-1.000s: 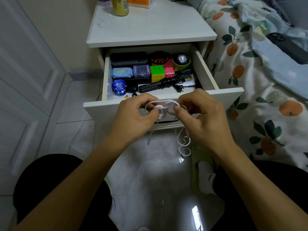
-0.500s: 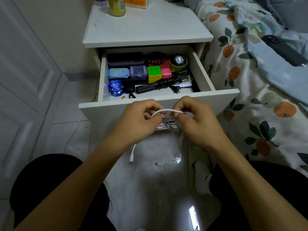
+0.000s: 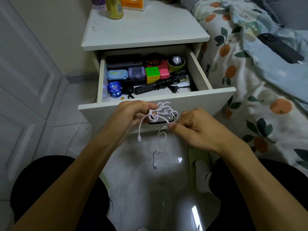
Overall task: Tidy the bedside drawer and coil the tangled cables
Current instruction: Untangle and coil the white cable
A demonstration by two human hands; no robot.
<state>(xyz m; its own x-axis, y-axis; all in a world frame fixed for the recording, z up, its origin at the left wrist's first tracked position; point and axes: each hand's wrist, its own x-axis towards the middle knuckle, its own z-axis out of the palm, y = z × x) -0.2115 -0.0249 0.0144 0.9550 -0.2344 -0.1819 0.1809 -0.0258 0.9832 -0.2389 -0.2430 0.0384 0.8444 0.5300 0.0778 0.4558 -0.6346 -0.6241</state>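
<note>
Cable (image 3: 162, 112), thin, white and limp, hangs knotted in front of the open drawer (image 3: 166, 100), between both hands. Left hand (image 3: 133, 114) pinches the tangle at its nine o'clock; right hand (image 3: 191, 127) pinches a strand at five o'clock. Light, soft, springy: best taken by a free plug end, I judge.

The drawer (image 3: 191, 99) is standing pulled out beneath the nightstand top (image 3: 146, 30). Inside, the yo-yo (image 3: 114, 89) is sitting at the front left corner, the watch (image 3: 176, 60) at the back right corner. The tangled cable (image 3: 162, 112) is hanging before the drawer's front edge, between the left hand (image 3: 133, 114) and the right hand (image 3: 196, 125).
</note>
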